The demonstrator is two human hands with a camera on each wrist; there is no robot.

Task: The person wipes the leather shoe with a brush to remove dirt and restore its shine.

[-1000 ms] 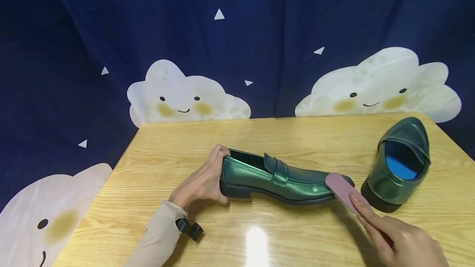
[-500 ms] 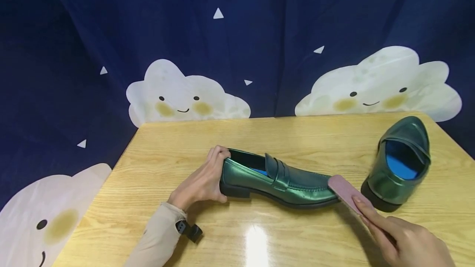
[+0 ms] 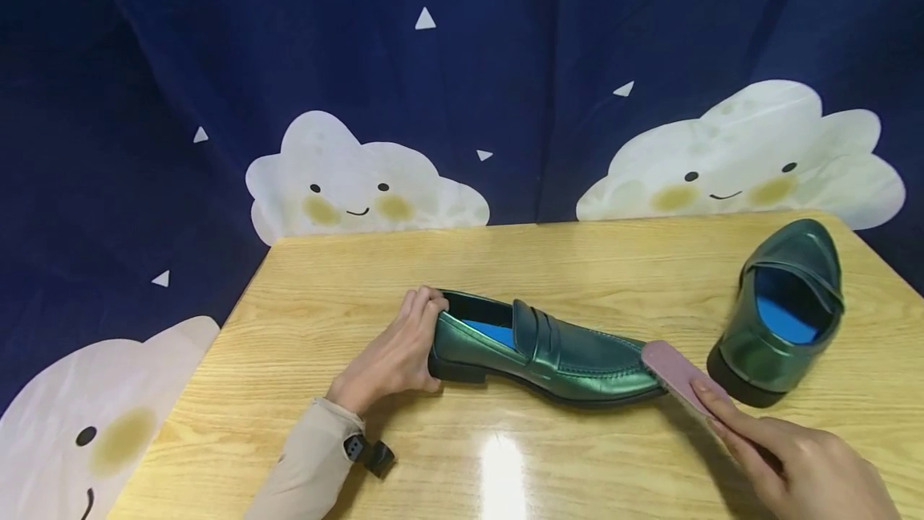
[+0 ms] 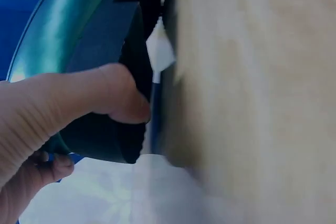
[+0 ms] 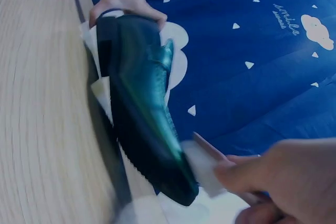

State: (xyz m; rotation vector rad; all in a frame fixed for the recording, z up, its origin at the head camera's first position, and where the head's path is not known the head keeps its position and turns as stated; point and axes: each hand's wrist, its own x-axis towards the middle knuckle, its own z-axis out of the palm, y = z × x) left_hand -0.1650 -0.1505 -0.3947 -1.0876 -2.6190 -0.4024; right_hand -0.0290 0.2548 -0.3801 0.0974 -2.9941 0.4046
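My left hand grips a dark green loafer by its heel, with fingers over the back rim and thumb under the heel. In the left wrist view the thumb presses against the black heel block, and a gap shows between sole and table. The toe points right, and part of the blue insole is visible inside. My right hand holds a pink, flat, round-ended shoe brush, its index finger along the back. The brush's pale, blurred face lies against the toe, covering its tip in the head view.
A second green loafer with a blue insole stands on the right of the wooden table, close beyond the right hand. Behind the table hangs a navy cloth with white clouds. A black band device sits on the left wrist.
The loafer has rolled slightly in the left hand's grip, so more blue insole shows. The brush has shifted a little to the right along the toe. The second loafer stays put.
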